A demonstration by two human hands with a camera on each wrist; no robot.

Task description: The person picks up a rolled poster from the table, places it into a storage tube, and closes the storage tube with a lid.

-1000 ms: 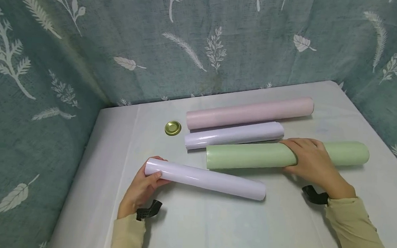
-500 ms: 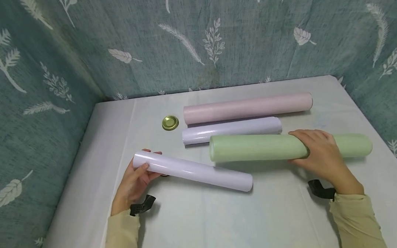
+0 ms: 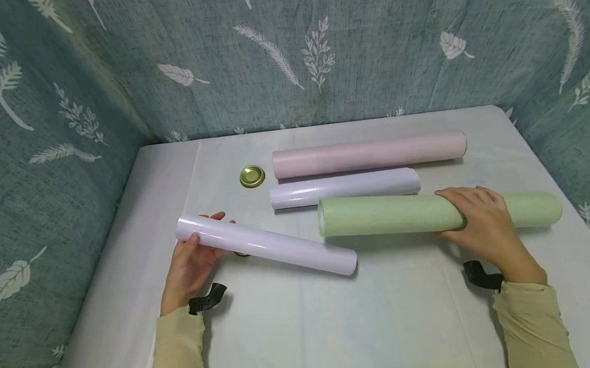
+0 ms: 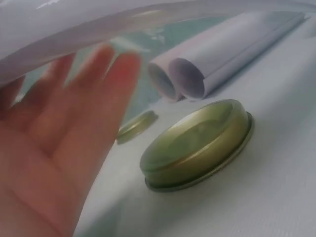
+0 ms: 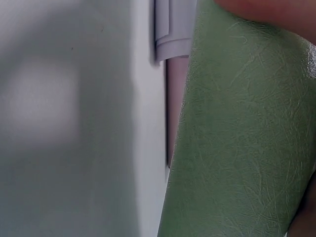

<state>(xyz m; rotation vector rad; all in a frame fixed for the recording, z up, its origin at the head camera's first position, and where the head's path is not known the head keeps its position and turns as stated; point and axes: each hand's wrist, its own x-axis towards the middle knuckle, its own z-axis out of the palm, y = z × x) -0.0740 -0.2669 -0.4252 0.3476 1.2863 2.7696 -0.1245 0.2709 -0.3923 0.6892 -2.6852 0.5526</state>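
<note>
My left hand point(image 3: 191, 267) holds a glossy white roll point(image 3: 267, 246) near its left end, thumb on the near side and fingers behind it. In the left wrist view the fingers point(image 4: 94, 94) reach up under the roll. My right hand point(image 3: 486, 225) grips a thick pale green roll point(image 3: 387, 216) from above, right of its middle; its leathery surface point(image 5: 242, 133) fills much of the right wrist view. Behind it, a second white roll point(image 3: 344, 188) lies on the table, alongside a pink roll point(image 3: 370, 154).
A gold jar lid point(image 3: 252, 176) lies left of the pink roll. Another gold lid point(image 4: 197, 143) rests on the table by my left hand, mostly hidden under the held white roll in the head view. A patterned green curtain point(image 3: 206, 65) hangs behind the white table point(image 3: 368, 319).
My left hand has moved left with the white roll, partly uncovering the second lid. My right hand has shifted the green roll rightward, away from the rolls behind.
</note>
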